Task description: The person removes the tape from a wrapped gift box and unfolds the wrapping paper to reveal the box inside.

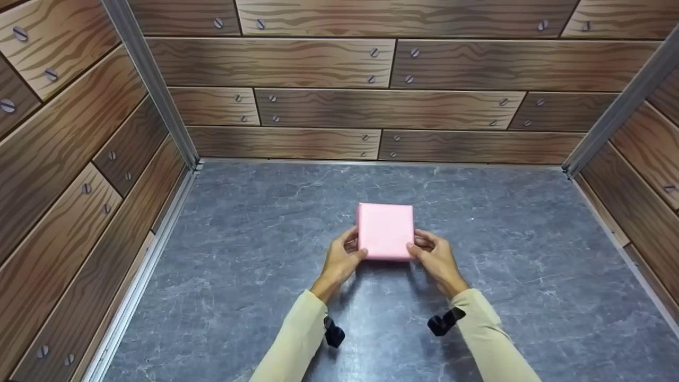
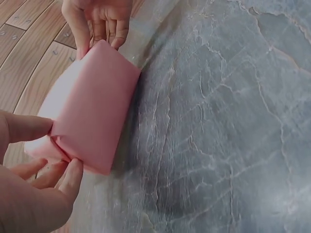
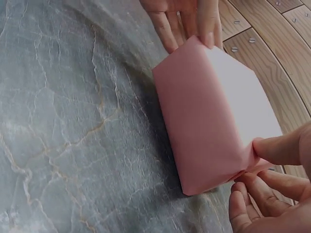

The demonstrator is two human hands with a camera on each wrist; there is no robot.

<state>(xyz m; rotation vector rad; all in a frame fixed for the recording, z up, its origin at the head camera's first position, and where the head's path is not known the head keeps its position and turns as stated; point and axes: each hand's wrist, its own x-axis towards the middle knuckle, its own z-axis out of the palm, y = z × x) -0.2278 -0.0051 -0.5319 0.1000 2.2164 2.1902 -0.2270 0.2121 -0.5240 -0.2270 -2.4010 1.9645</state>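
A squarish box wrapped in pink paper sits between the two hands, over the grey marbled surface. My left hand holds its left side, thumb at the near left corner and fingers against the side face. On the opposite side my right hand grips it likewise, its thumb on the near right corner. The left wrist view shows folded paper on the end of the pink box beside the left fingers. In the right wrist view, the right fingers touch the folded end beneath the thumb.
Grey marbled flooring spreads around the box. Wood-patterned panels with printed screws form the back wall and both sides, joined by metal corner posts. Each sleeve carries a small black device, such as the left one.
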